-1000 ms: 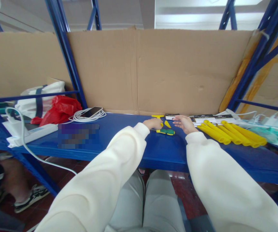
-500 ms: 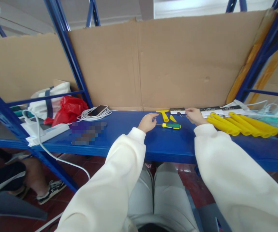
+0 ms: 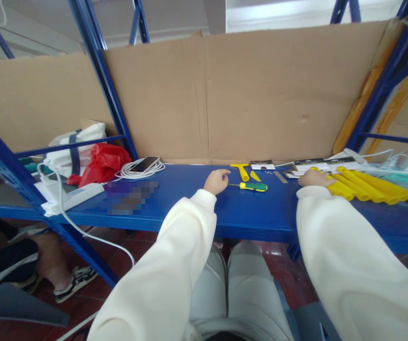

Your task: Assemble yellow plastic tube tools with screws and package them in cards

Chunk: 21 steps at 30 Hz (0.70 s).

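Note:
My left hand (image 3: 217, 182) rests over the blue shelf with its fingers curled; whether anything small is in them does not show. Just right of it lies a green and yellow screwdriver (image 3: 253, 186), its shaft pointing toward that hand. Behind the screwdriver are a yellow T-shaped handle (image 3: 241, 171) and a small yellow wedge (image 3: 255, 176). A thin flat strip (image 3: 280, 177) lies between the wedge and my right hand (image 3: 315, 178). That hand is at the left end of several yellow tubular pieces (image 3: 374, 184), its fingertips hidden. Black and white packets (image 3: 310, 165) lie behind it.
At the left are a white power strip (image 3: 76, 196), a red bag (image 3: 108, 161) and a phone (image 3: 146, 164) on a coiled white cable (image 3: 129, 171). A cardboard sheet (image 3: 278, 94) stands along the back. Another person's leg (image 3: 53, 255) shows below left.
My right hand has moved right, from the small black and white packet to the yellow pieces, uncovering the flat strip. My left hand's fingers are more curled than before.

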Available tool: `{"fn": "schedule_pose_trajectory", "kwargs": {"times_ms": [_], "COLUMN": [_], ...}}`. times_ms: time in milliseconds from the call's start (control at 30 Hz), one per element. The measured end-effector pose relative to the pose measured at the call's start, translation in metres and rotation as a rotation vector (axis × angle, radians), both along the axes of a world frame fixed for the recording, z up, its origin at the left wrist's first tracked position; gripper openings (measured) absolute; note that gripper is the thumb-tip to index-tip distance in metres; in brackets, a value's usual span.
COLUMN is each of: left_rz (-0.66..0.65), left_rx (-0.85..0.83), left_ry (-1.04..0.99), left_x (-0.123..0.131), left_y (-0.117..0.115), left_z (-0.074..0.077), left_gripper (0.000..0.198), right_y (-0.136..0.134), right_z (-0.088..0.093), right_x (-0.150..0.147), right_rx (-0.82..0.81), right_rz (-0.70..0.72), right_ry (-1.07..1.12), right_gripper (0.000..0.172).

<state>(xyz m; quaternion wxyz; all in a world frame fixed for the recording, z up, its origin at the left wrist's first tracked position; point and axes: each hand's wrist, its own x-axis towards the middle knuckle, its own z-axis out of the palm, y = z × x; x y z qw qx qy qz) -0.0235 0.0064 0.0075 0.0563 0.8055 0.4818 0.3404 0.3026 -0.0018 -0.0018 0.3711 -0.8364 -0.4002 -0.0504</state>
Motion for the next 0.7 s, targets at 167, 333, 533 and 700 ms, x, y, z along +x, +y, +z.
{"fn": "schedule_pose_trajectory", "kwargs": {"times_ms": [167, 333, 533, 700], "left_rz": [-0.002, -0.005, -0.004, -0.003], "left_rx": [-0.011, -0.019, -0.035, -0.031], "left_ry": [0.022, 0.027, 0.014, 0.0], "left_x": [0.001, 0.0, 0.001, 0.001], "left_y": [-0.003, -0.003, -0.004, -0.003], "left_z": [0.001, 0.002, 0.002, 0.002], "left_gripper": [0.039, 0.039, 0.04, 0.039], "right_y": [0.003, 0.005, -0.004, -0.004], "right_z": [-0.003, -0.004, 0.007, 0.018], "right_x": [0.003, 0.005, -0.005, -0.004], "right_rx": [-0.171, -0.067, -0.186, -0.139], "right_rz": [-0.125, -0.119, -0.129, -0.083], "right_ry": [-0.061, 0.007, -0.022, 0.042], "right_gripper": [0.033, 0.035, 0.035, 0.029]}}
